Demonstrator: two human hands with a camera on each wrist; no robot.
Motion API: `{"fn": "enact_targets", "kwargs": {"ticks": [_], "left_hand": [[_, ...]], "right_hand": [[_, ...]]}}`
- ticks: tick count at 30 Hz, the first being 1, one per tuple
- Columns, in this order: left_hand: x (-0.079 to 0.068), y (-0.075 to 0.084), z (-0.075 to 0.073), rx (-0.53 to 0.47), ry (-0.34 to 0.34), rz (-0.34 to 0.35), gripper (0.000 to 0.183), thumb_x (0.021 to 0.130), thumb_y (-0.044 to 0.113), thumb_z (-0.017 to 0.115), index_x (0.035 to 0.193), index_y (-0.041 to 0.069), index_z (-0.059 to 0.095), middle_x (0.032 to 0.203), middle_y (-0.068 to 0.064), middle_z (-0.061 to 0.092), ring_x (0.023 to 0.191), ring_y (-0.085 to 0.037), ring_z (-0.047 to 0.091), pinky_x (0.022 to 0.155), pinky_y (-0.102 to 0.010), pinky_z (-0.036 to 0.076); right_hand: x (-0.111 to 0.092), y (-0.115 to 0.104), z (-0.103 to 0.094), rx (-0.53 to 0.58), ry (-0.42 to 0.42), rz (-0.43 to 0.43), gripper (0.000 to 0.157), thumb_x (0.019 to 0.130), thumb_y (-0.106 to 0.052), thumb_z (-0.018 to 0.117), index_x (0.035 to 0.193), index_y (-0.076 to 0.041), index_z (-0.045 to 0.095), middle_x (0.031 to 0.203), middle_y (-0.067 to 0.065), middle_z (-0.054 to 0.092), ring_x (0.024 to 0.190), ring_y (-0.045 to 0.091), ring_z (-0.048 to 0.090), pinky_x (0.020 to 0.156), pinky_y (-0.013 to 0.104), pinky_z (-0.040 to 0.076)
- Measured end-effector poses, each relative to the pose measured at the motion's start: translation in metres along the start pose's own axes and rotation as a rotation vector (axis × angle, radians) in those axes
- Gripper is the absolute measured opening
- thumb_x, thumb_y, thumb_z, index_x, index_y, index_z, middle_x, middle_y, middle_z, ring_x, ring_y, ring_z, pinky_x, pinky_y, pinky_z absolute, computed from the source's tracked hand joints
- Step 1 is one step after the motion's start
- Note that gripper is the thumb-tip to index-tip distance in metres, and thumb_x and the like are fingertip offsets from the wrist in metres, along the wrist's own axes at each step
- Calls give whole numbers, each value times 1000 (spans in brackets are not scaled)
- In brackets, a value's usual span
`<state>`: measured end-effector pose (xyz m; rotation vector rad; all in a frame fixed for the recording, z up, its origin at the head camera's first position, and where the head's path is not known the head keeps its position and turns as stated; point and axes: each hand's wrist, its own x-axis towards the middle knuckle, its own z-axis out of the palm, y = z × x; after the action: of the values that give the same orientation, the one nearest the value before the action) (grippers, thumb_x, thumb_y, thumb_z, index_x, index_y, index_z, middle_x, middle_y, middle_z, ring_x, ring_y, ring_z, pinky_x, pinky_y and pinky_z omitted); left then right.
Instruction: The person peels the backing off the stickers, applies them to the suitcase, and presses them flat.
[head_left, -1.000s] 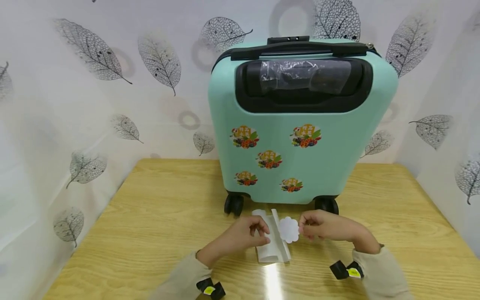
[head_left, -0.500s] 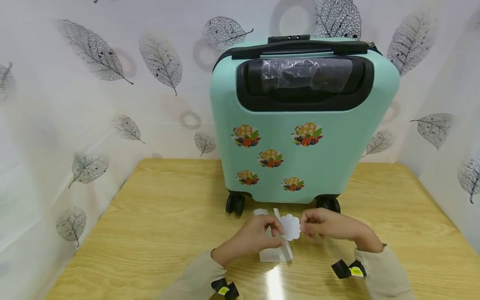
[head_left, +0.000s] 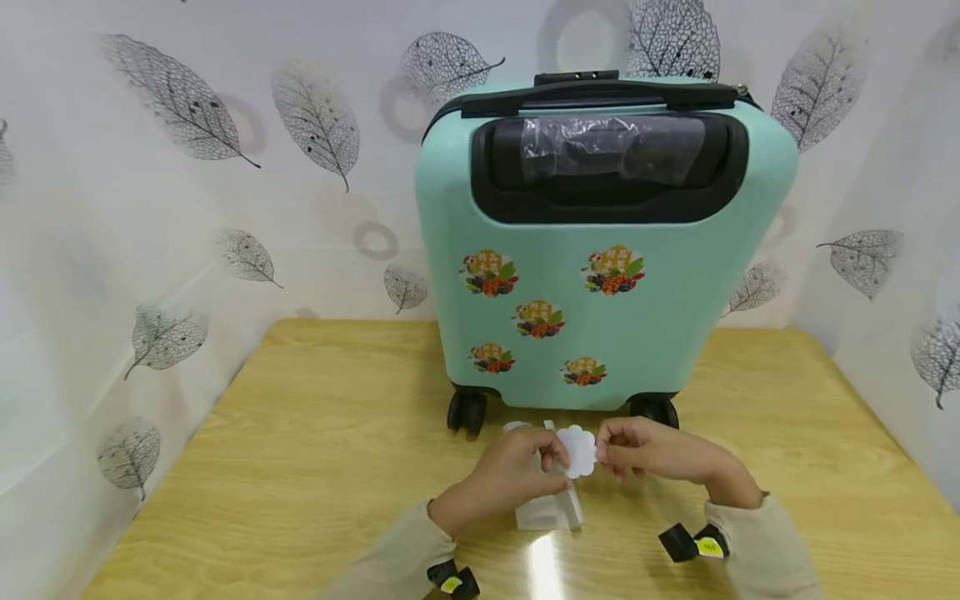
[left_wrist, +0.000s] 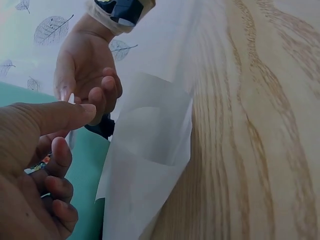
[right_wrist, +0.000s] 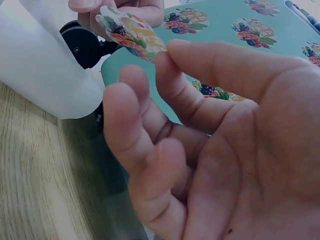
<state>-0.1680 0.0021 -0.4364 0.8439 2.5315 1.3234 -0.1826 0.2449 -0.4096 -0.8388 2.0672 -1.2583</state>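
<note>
A scalloped sticker [head_left: 577, 452] is held up with its white back toward the head camera. Its fruit-printed face, a small sticker [right_wrist: 132, 37], shows in the right wrist view. My right hand [head_left: 652, 450] pinches its right edge between thumb and index finger. At the opposite edge is my left hand [head_left: 517, 471], thumb and index finger curved with a gap between them; whether they touch the sticker is unclear. Under the left hand lies curled white backing paper [head_left: 542, 512], partly hidden. Behind stands a mint-green suitcase [head_left: 645, 333] bearing several matching fruit stickers [head_left: 537, 319].
The suitcase rests on black wheels [head_left: 655, 409] on a wooden table [head_left: 337, 433]. Clear film covers part of its black handle recess [head_left: 607, 208]. Behind and beside the table hangs a leaf-patterned white backdrop [head_left: 315, 250].
My left hand has moved right, over the backing paper, and come to the sticker's left edge. My right hand keeps its pinch on the sticker, almost in place.
</note>
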Motion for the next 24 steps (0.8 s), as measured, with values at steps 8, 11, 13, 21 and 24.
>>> {"fn": "enact_targets", "kwargs": {"ticks": [8, 11, 13, 21, 24], "left_hand": [[1, -5, 0, -34, 42, 47, 10, 80, 11, 77, 80, 15, 68, 67, 8, 54, 60, 1, 40, 54, -13, 32], [1, -5, -1, -108, 37, 5, 6, 85, 12, 73, 82, 15, 68, 69, 7, 54, 59, -1, 42, 53, -15, 32], [0, -4, -3, -177, 30, -26, 4, 87, 14, 71, 85, 13, 68, 70, 6, 54, 60, -1, 43, 54, -15, 33], [3, -7, -7, -362, 43, -66, 8, 90, 14, 68, 92, 7, 69, 72, -6, 58, 58, -1, 42, 55, -17, 35], [3, -8, -8, -407, 47, -84, 11, 90, 15, 68, 94, 5, 70, 72, -5, 58, 58, -2, 43, 55, -17, 36]], "right_hand": [[-1, 2, 0, 2, 14, -38, 21, 103, -14, 45, 94, 2, 55, 82, 23, 59, 68, 19, 62, 54, 31, 47], [-1, 1, -1, 16, 17, -35, 22, 104, -14, 43, 95, 3, 54, 83, 22, 59, 68, 19, 61, 54, 32, 46], [-1, -1, -2, 19, 24, -27, 23, 104, -14, 42, 96, 4, 54, 82, 21, 59, 68, 20, 60, 54, 32, 46], [-2, -6, -4, 7, 52, -29, 24, 104, -15, 41, 97, 5, 53, 81, 19, 57, 67, 20, 57, 54, 30, 44], [-2, -5, -5, 9, 38, -45, 25, 105, -14, 40, 96, 6, 53, 81, 22, 56, 67, 21, 56, 54, 29, 43]]}}
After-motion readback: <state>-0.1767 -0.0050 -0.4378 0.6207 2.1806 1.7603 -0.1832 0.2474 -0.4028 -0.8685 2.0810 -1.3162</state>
